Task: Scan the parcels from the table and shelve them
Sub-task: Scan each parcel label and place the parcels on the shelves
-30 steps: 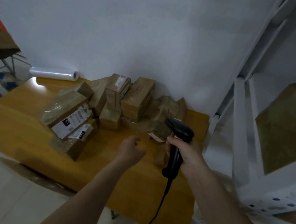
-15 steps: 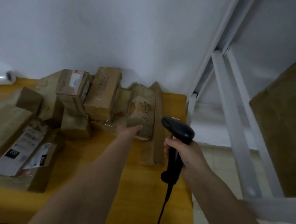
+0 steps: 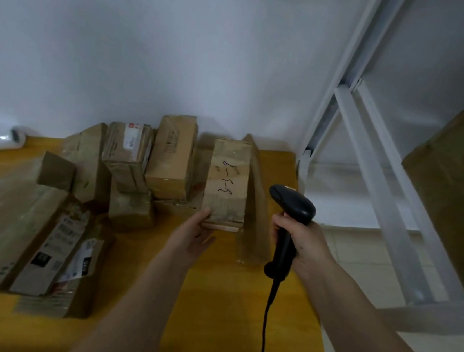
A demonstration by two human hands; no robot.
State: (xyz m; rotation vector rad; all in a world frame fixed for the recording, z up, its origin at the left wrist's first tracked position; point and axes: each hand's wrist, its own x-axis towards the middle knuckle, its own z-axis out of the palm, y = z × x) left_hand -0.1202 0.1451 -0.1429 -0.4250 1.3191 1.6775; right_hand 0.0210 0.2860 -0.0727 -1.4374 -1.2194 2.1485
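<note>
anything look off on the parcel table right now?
Nothing spilled or visibly damaged. The parcels lie in a loose heap, some tilted and leaning on each other, not stacked square. The left hand holds the near end of the handwritten parcel; the right hand grips the scanner.

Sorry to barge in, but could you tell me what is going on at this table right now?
A person is working through a pile of taped cardboard parcels on a yellow table. The left hand takes hold of the near end of a parcel with handwritten numbers, while the right hand grips a black corded barcode scanner beside it. A white metal shelf rack stands to the right.
</note>
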